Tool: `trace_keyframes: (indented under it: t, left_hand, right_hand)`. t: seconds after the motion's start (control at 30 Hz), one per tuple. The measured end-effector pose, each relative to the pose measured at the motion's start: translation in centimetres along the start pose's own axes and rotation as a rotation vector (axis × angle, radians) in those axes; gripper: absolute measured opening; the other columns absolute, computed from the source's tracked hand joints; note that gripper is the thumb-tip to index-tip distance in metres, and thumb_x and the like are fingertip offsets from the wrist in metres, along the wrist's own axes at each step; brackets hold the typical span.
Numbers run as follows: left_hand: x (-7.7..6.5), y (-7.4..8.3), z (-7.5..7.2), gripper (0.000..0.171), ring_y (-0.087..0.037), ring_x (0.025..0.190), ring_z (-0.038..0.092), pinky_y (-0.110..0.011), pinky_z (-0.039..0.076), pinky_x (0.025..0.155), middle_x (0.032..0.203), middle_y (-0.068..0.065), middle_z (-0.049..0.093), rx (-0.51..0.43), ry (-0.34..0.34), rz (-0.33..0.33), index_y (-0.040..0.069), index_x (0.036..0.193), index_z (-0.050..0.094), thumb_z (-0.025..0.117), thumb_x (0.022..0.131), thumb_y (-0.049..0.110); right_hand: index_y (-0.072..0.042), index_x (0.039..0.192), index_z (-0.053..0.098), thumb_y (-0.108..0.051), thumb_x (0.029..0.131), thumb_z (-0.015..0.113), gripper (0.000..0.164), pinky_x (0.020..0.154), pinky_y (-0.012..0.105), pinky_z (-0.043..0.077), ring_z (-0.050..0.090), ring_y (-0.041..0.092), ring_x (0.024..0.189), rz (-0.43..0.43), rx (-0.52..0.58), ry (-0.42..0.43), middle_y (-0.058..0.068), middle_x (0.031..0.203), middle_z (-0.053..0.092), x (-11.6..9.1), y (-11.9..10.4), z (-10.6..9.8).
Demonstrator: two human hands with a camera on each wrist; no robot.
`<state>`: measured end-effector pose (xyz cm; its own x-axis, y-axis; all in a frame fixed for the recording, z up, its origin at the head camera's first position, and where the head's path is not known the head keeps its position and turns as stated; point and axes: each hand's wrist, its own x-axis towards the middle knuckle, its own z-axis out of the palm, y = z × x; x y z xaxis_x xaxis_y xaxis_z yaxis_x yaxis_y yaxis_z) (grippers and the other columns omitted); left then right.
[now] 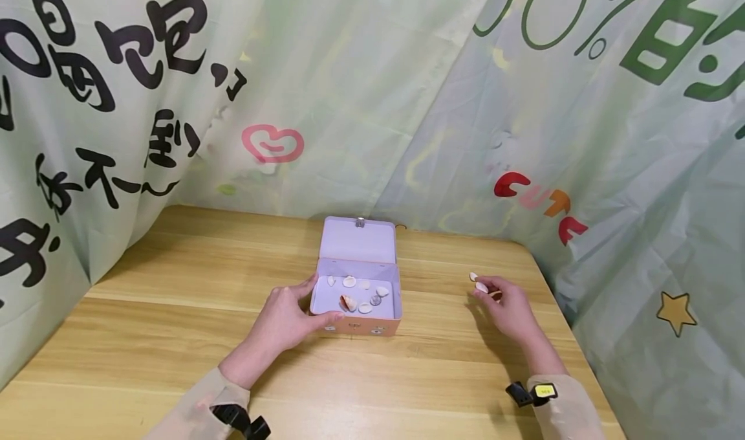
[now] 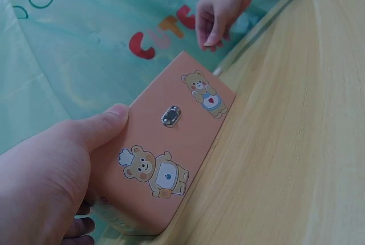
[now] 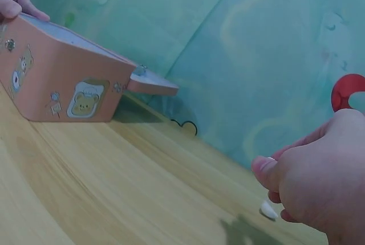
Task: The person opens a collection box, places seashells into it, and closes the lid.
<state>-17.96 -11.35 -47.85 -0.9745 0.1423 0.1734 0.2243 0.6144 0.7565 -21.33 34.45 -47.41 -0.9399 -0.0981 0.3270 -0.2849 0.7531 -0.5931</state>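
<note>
White oval shell (image 1: 481, 287): clamped in fingers of right hand (image 1: 513, 308)
Open salmon-pink rectangular box (image 1: 353, 326): gripped by fingers of left hand (image 1: 285, 318)

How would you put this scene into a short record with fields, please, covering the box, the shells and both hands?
Box: small box, pinkish-orange outside with bear pictures, lilac inside
Lid: lid open, tipped back
Contents: several small shells, scattered on the bottom
Left hand: left hand grips the box's left side, thumb at the front edge
Right hand: right hand pinches a white shell, right of the box
Loose item: another pale shell on the table beneath the right hand
Surface: wooden table
</note>
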Motion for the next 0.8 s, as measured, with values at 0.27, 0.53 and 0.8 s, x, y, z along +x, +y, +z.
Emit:
trace_keyframes:
  t: [0.27,0.53,0.8]
  left_hand:
    - [0.0,0.0,0.1,0.11,-0.004,0.039,0.027,-0.028,0.038,0.038,0.143,-0.033,0.053,0.023,0.013,0.008,-0.001,0.148,0.056,0.089,0.071,0.07]
    - [0.0,-0.3,0.2,0.108,-0.003,0.04,0.028,-0.028,0.041,0.042,0.142,-0.032,0.055,0.026,0.021,0.015,-0.002,0.147,0.056,0.09,0.071,0.067]
    - [-0.1,-0.1,0.1,0.109,-0.004,0.038,0.029,-0.028,0.039,0.037,0.143,-0.034,0.053,0.007,0.014,0.01,-0.001,0.148,0.055,0.089,0.071,0.069]
  right_hand:
    - [0.008,0.123,0.073,-0.003,0.098,0.076,0.028,0.073,0.027,0.054,0.066,0.026,0.088,-0.027,0.013,-0.013,0.014,0.101,0.074,0.4,-1.3,0.3]
    - [0.007,0.125,0.072,-0.006,0.101,0.074,0.028,0.078,0.032,0.056,0.068,0.027,0.093,-0.053,0.02,-0.032,0.013,0.104,0.074,0.8,-2.7,0.4]
    - [0.004,0.127,0.072,-0.01,0.102,0.072,0.029,0.082,0.039,0.057,0.069,0.028,0.096,-0.073,0.036,-0.058,0.011,0.106,0.073,1.7,-4.5,0.7]
